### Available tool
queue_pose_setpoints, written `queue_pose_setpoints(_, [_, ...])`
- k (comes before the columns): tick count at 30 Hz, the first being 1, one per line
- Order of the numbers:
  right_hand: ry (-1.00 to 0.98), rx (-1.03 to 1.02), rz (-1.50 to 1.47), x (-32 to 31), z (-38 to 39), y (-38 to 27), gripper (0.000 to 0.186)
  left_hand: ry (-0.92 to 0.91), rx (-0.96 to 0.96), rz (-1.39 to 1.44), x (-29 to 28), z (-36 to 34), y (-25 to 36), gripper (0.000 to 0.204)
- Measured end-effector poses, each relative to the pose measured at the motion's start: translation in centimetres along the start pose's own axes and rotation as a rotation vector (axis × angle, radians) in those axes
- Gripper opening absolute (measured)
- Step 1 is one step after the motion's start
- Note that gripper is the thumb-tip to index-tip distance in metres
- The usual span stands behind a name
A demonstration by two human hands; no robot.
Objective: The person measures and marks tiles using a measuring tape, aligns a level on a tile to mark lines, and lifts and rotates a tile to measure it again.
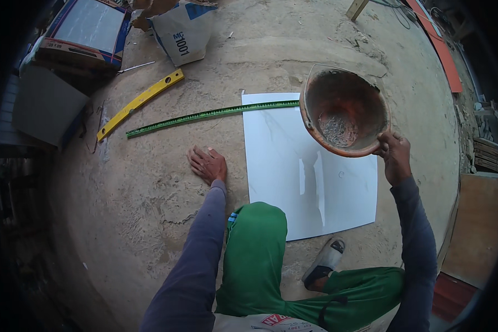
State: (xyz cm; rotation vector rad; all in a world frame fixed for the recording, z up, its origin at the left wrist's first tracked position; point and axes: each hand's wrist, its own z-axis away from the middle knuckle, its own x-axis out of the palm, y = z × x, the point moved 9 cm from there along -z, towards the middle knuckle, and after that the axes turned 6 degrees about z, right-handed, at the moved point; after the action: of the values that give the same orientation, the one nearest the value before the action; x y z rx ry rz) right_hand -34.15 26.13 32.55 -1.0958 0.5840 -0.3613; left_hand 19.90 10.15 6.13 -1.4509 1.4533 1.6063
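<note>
My right hand (395, 157) grips the near right rim of an orange-brown bucket (346, 110). The bucket tilts so that its inside faces me, and dried grey residue coats its bottom. Below and behind it, a large glossy white tile (310, 182) lies on the rough concrete floor. A green straightedge (205, 115) with markings runs from the bare floor onto the tile's far part, its right end hidden by the bucket. My left hand (207, 164) rests on the floor left of the tile, fingers spread, holding nothing.
A yellow spirit level (140, 104) lies at the left, near a torn paper bag (181, 36) and a stack of boxed tiles (86, 30). A grey panel (47, 105) leans there. Along the right edge are a long orange strip (437, 50) and a brown board (476, 232).
</note>
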Motion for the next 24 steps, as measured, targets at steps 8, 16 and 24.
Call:
queue_pose_setpoints(8, [0.000, -0.049, -0.521, 24.4, -25.6, -4.7, 0.023, -0.046, -0.084, -0.058, 0.9, -0.7, 0.9, 0.066])
queue_pose_setpoints(16, [-0.254, -0.242, -0.150, 36.0, -26.6, -9.1, 0.056, -0.027, -0.091, -0.085, 0.2, -1.5, -0.3, 0.067])
queue_pose_setpoints(24, [-0.802, 0.378, 0.848, 11.0, -1.7, 16.1, 0.057, -0.044, -0.069, -0.052, 0.9, -0.3, 1.2, 0.066])
